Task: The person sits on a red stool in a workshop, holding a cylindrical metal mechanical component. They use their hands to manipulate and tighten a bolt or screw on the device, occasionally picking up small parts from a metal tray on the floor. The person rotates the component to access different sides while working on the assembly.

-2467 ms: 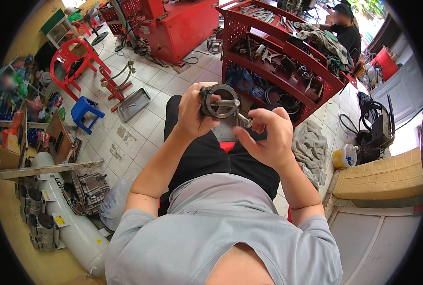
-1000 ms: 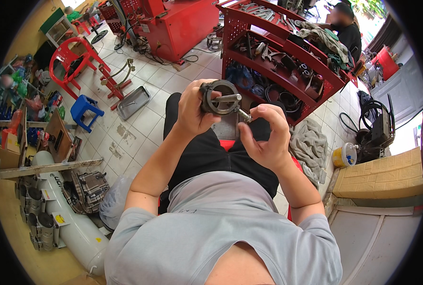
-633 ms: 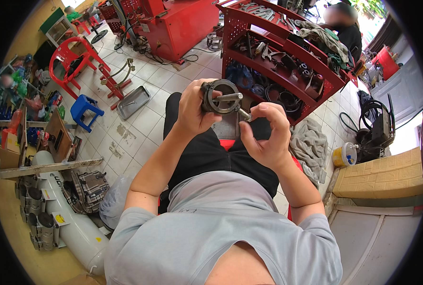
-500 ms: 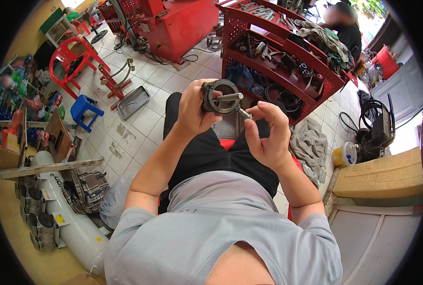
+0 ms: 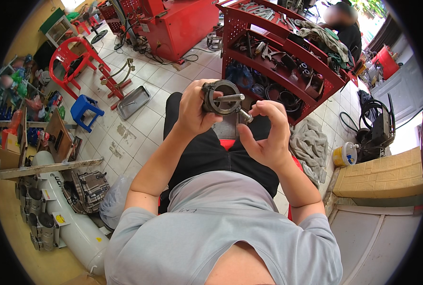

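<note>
My left hand (image 5: 192, 110) is wrapped round the side of a dark ring-shaped metal part (image 5: 207, 100), held up above my lap. A pale metal rod (image 5: 230, 98) reaches across the ring's opening and sticks out to the right. From the ring's lower right side a bolt (image 5: 245, 115) juts toward my right hand (image 5: 270, 135). That hand's thumb and index finger are spread apart around the bolt's end. The index fingertip is very close to the bolt; whether it touches I cannot tell. The palm side of my left fingers is partly hidden behind the ring.
Ahead stands a red tool cart (image 5: 287, 50) with wrenches and parts on its shelves. A grey metal tray (image 5: 134, 102), a blue stool (image 5: 85, 112) and a red chair (image 5: 59, 64) are to the left. Grey cloth (image 5: 309, 145) lies at right. A person (image 5: 348, 35) is beyond the cart.
My right thumb has dropped away from the bolt's end, widening the gap to the index finger. More of the bolt shows. My left hand and the ring part have hardly moved.
</note>
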### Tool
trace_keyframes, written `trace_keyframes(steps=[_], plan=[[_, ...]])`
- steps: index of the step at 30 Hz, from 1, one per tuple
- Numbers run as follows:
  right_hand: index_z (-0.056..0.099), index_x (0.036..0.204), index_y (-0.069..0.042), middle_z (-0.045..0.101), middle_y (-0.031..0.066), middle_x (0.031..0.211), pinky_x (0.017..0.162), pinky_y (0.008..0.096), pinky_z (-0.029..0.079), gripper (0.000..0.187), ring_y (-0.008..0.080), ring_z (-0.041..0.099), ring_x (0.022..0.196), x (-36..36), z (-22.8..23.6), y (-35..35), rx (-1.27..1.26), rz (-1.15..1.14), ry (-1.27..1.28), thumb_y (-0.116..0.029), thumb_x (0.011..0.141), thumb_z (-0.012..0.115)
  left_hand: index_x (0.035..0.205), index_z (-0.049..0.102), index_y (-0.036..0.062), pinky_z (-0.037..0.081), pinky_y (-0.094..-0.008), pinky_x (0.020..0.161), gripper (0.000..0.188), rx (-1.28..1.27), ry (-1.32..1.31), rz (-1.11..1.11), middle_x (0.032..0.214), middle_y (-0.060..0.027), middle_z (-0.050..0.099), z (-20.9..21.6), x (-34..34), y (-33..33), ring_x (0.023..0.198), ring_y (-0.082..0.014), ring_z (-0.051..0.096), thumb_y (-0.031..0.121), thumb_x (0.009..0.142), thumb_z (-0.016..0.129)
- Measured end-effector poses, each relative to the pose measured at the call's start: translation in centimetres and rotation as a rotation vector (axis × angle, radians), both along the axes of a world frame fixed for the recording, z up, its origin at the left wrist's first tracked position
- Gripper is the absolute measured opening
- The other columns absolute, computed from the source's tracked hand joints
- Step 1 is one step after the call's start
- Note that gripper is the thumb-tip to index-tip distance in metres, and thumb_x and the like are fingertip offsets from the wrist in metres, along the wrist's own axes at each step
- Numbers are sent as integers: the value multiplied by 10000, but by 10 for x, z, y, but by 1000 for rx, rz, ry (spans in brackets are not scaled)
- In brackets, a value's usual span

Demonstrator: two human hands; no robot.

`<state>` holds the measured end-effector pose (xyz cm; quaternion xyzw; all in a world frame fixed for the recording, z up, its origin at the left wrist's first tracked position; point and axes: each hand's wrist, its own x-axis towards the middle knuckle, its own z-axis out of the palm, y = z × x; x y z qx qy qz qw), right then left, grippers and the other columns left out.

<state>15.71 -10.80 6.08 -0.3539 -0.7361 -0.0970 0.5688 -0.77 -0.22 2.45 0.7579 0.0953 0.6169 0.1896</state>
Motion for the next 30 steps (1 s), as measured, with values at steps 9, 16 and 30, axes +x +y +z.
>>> trace_keyframes(steps=[9,16,30], plan=[[489,1138,-23,591,125,938,658,356,477,483,255,589,750,5,-8,0,-71,50,11,25,707,701,929,558,18,483,-367,720,562,5,-3,6,974,-164,632,-1,0,1,836,-312,629,569,825,588],[480,1148,-11,603,122,930,672,360,473,484,263,598,739,2,-11,3,0,17,-41,11,717,699,926,555,17,485,-363,709,558,42,4,3,968,-163,631,0,0,1,822,-308,628,565,827,590],[465,1162,-10,606,127,955,659,345,460,504,250,593,720,6,-12,-2,-131,-3,-21,5,716,700,941,557,30,484,-368,729,550,35,22,17,973,-160,634,2,0,-1,845,-312,631,567,824,593]])
